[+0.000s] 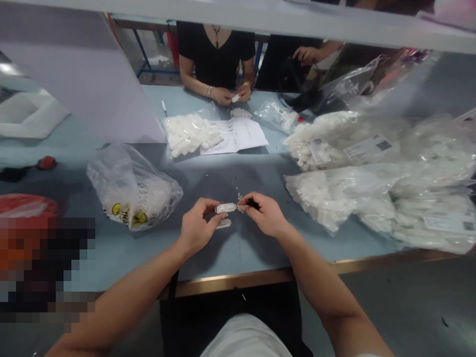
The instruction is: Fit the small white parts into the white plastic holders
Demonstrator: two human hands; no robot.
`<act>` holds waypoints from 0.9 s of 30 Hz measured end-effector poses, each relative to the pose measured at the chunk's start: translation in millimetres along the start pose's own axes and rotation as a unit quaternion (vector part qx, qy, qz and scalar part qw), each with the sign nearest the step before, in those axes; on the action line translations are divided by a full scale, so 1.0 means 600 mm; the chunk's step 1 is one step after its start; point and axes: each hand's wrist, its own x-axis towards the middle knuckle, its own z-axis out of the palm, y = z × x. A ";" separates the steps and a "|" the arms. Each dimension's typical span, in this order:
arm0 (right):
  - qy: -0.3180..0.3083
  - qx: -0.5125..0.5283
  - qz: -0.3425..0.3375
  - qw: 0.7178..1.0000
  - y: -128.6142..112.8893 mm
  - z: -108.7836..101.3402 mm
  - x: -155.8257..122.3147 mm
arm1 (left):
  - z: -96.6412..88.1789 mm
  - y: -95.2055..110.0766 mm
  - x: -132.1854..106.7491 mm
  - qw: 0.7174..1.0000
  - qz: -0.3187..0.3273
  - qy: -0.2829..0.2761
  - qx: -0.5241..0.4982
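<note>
My left hand [199,224] pinches a small white rectangular plastic piece [226,208] by its left end, above the table. At that piece's right end, my right hand [263,213] is closed, thumb and forefinger together. Whatever those fingertips hold is too small to make out, and a dark patch shows inside the curled fingers. Just under my left thumb lies a second, similar white plastic piece [223,224]. Tiny white parts [239,194] are scattered on the table beyond my fingertips.
A clear bag with yellow print [139,198] stands on the left. Bags of white parts [327,198] crowd the right. Ahead lie another bag of white pieces [189,133] and a paper sheet [247,136]. Across the table, a person's hands [232,94] hold a white piece.
</note>
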 end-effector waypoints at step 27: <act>0.073 -0.156 -0.226 0.959 0.020 0.030 -0.013 | -0.004 0.015 -0.011 0.995 0.058 0.024 0.076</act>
